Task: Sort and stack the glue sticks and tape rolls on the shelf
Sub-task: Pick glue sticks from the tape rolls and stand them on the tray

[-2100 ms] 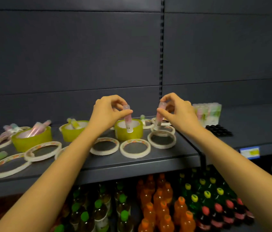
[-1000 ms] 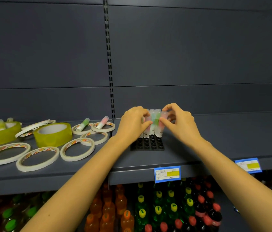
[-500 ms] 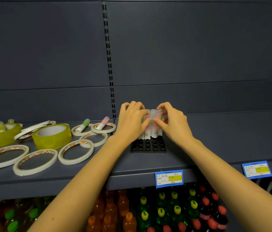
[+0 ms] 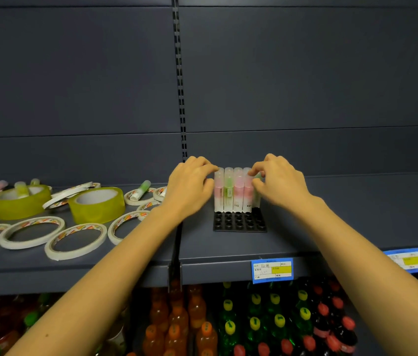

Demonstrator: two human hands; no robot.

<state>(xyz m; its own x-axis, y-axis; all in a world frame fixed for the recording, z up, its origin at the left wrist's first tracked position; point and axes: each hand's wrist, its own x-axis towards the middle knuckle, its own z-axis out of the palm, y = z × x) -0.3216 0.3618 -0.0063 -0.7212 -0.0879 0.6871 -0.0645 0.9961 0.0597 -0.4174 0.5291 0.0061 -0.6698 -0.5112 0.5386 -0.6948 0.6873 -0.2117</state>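
Your left hand [image 4: 190, 187] and right hand [image 4: 281, 185] pinch the end glue sticks [image 4: 236, 191] standing in the tray [image 4: 240, 223], centre frame; tape rolls [image 4: 74, 240] at left lie unstacked.

One black peg tray [image 4: 238, 223] carries at least five upright glue sticks [image 4: 238, 191]. Left of the tray: three yellow tape rolls [image 4: 97, 205], roughly eight thin white tape rings [image 4: 60, 256], three loose glue sticks [image 4: 141, 189]. Below it: two blue price tags [image 4: 272, 270].

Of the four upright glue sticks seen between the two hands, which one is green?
The glue stick second from the left; its body is green, the other three are pink.
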